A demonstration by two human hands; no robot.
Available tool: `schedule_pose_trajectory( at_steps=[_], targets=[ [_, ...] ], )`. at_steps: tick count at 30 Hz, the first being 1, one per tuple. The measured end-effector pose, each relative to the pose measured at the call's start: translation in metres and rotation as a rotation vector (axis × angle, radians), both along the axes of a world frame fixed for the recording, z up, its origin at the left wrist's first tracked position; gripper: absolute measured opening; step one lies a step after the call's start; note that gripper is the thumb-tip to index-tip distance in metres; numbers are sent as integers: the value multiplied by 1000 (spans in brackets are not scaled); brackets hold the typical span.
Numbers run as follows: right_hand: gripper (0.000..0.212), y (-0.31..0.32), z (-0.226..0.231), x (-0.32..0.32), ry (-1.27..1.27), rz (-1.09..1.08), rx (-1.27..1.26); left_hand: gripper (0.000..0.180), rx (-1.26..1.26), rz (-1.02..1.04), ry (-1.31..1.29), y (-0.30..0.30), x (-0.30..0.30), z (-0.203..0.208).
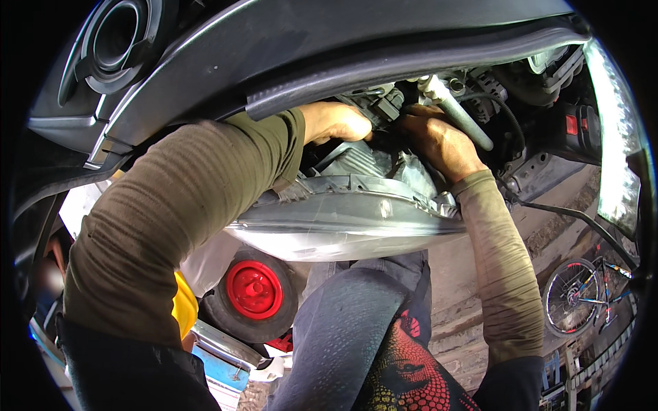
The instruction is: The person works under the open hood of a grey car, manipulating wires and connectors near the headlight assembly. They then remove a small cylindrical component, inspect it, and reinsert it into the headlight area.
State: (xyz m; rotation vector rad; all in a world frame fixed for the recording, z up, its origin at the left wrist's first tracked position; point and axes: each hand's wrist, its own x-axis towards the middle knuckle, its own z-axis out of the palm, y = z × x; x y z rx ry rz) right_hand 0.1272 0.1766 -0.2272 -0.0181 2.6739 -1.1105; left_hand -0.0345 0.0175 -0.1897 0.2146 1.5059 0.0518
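Both my arms reach into a car's engine bay behind a headlight, whose clear lens faces toward me. My left hand goes in beneath a black rubber-edged strip, close to a dark plastic part. Its fingers are out of sight. On the other side, my right hand bends down behind the headlight housing, near a grey metal tube. Its fingertips disappear into shadow, so what either hand touches there is hidden.
Dark bodywork spans the top, with a round black ring at upper left. A thin black rod slants at right. Below stand a red-rimmed wheel, something yellow and a bicycle.
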Motion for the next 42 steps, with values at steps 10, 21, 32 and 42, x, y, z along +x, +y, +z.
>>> schedule_pose_trajectory(
  at_steps=[10,21,32,42],
  targets=[
    [31,-9,-8,-25,-467,-297,-215,62,-17,43,-21,2,2,6],
    [36,-8,-31,-56,-848,-429,-154,63,-4,55,-29,2,2,6],
    [25,-15,4,-2,-43,-155,270,63,-31,56,-50,-1,2,-3],
    [26,-4,8,-5,-13,153,260,60,-55,59,-27,0,2,-3]
  ],
)
